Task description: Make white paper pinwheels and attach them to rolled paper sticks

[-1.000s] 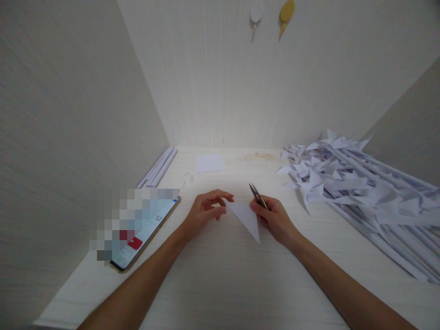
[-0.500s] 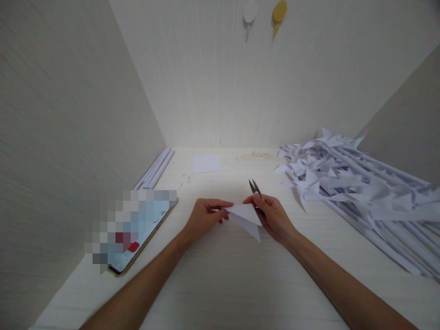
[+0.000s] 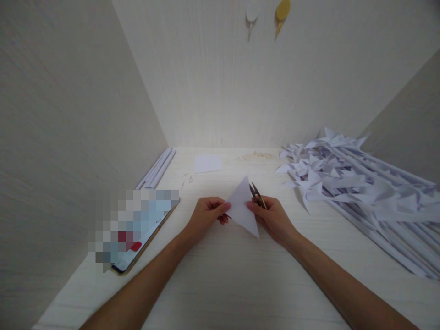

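Head view: pale wooden desk (image 3: 227,279), walled alcove.

walls (image 3: 213,82): pale woodgrain panels | desk (image 3: 227,275): light wood | light: dim, soft

White paper piece (image 3: 243,208): folded, kite-like, one tip pointing up and away, a longer tip pointing down toward the person. Raised off the table (image 3: 227,279), pinched at its left edge by the left hand (image 3: 206,216) and at its right edge by the right hand (image 3: 273,217). Small snips (image 3: 257,196): dark blades parted, poking up from the right hand's grip, just right of the paper's upper tip.
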The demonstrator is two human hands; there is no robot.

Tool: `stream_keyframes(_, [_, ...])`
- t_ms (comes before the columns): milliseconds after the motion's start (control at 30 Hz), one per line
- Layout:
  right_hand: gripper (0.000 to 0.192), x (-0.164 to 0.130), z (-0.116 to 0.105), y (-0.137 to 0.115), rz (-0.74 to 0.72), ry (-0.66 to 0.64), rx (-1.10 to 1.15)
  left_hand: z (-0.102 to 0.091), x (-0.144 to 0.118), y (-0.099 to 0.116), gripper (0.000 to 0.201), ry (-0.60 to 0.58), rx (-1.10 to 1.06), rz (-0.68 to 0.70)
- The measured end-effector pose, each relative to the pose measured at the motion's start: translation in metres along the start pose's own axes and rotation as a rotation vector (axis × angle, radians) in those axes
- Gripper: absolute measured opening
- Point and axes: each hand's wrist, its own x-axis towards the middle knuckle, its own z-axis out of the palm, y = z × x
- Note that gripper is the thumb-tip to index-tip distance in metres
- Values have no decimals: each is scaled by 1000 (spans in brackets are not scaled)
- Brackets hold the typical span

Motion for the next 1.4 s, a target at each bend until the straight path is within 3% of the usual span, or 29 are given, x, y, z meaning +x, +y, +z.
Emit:
stream_keyframes(167, [35,-4,4,-8,76,52,114,-1,-2,1,37,-206,-111,-83])
stream_keyframes(300, [35,-6,4,-11,104,43,147,-3,-1,0,43,-269,-70,-69])
stream_keyframes(567, [38,-6,2,-11,89,-24,244,-3,1,-2,35,-166,-35,-56])
stream_keyframes(1067, [38,-5,2,-6,27,12,110,-3,2,-2,30,-31,9,-59])
stream_keyframes(1233, [35,1,-5,4,-121,72,-90,-2,2,1,28,-75,81,-64])
stream_keyframes(1400, [33,3,-9,9,-263,101,-246,1,3,0,23,21,187,-22])
